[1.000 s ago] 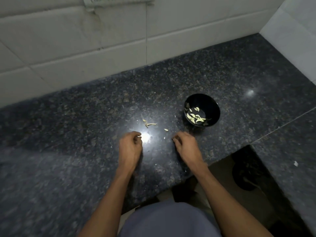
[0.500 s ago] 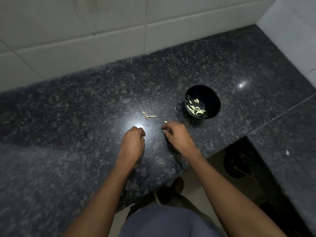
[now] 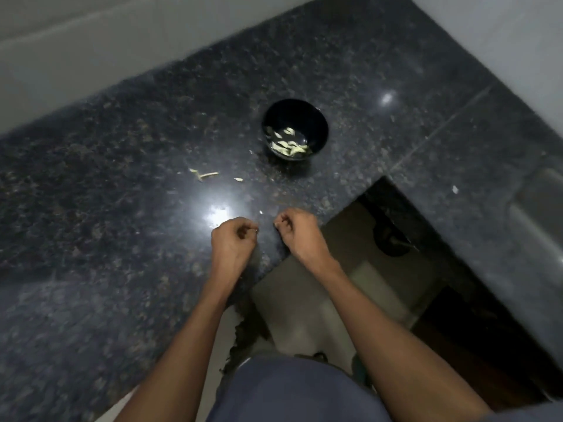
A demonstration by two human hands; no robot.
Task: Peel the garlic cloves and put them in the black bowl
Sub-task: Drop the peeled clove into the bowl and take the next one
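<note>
I hold both hands, left (image 3: 233,240) and right (image 3: 294,228), curled just above the worktop (image 3: 122,178) near the bowl (image 3: 295,129), fingers seemingly pinching garlic scraps; contents too small to tell.

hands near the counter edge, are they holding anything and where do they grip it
Cannot be told. Both the left hand and right hand have curled fingers, but anything pinched there is too small to see.
</note>
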